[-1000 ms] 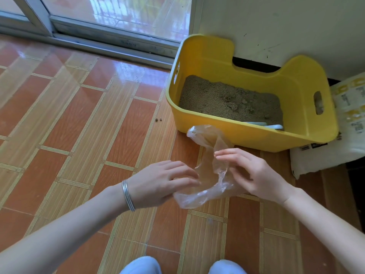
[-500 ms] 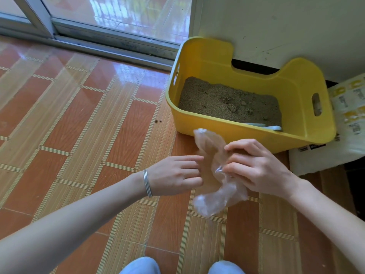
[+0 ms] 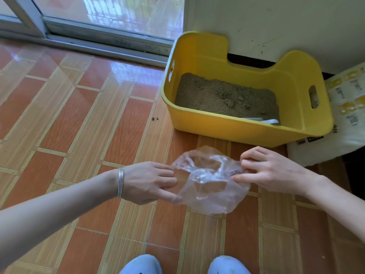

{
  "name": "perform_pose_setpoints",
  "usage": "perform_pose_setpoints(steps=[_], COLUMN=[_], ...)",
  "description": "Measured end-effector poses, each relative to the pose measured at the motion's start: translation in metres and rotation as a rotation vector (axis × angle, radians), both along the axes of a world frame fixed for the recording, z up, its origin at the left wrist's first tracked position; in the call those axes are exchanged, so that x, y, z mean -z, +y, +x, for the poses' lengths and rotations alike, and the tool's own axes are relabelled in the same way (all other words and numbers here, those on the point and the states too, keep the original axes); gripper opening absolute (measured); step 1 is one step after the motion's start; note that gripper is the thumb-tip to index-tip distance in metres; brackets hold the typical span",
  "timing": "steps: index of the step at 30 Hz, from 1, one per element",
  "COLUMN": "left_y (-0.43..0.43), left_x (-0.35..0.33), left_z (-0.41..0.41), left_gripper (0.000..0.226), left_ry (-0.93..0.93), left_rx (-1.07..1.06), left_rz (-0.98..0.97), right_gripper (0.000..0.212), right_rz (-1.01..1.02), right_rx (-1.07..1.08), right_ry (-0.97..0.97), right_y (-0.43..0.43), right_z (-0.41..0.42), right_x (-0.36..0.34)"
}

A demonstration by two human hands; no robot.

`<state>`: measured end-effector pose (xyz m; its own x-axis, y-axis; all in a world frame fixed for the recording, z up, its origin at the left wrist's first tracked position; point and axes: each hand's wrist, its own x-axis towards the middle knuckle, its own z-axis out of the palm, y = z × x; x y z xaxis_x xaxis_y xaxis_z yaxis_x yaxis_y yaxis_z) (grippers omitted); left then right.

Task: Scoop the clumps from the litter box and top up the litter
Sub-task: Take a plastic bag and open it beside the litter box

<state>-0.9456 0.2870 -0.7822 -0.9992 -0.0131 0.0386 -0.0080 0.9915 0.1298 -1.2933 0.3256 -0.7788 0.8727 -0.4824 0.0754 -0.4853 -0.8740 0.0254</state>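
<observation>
A clear plastic bag (image 3: 207,186) is stretched between my hands just above the floor, its mouth pulled apart. My left hand (image 3: 148,181) pinches the bag's left edge. My right hand (image 3: 266,173) pinches its right edge. Beyond them stands a yellow litter box (image 3: 233,131) against the wall. It holds grey-brown litter (image 3: 209,95) with a few clumps (image 3: 231,100) near the middle. A pale blue scoop (image 3: 264,121) lies in the litter by the near wall, partly hidden behind it.
A white and yellow litter sack (image 3: 347,123) leans to the right of the box. Two stray litter grains (image 3: 155,118) lie on the tiled floor left of the box. A sliding glass door (image 3: 110,16) runs along the back. My pale blue shoes (image 3: 142,265) show at the bottom.
The hands have moved apart and lower, spreading the crumpled bag open between them. The view has shifted a little.
</observation>
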Motion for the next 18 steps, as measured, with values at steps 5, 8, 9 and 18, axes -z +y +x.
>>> perform_pose_setpoints(steps=[5, 8, 9, 18], left_y=[-0.007, -0.004, -0.003, 0.005], left_x=[0.014, 0.020, 0.021, 0.020], left_z=[0.021, 0.020, 0.018, -0.002], left_gripper=[0.027, 0.027, 0.026, 0.024], left_ry=[-0.111, -0.057, -0.038, -0.047], left_rx=[-0.082, -0.076, -0.083, -0.141], left_rz=[-0.046, -0.048, -0.050, 0.108], right_gripper=[0.025, 0.028, 0.030, 0.033], right_rz=[0.083, 0.154, 0.181, 0.556], right_rx=[0.129, 0.191, 0.207, 0.156], right_ry=[0.087, 0.051, 0.020, -0.087], right_y=[0.003, 0.008, 0.009, 0.024], right_z=[-0.017, -0.008, -0.003, 0.060], right_x=[0.002, -0.006, -0.009, -0.014])
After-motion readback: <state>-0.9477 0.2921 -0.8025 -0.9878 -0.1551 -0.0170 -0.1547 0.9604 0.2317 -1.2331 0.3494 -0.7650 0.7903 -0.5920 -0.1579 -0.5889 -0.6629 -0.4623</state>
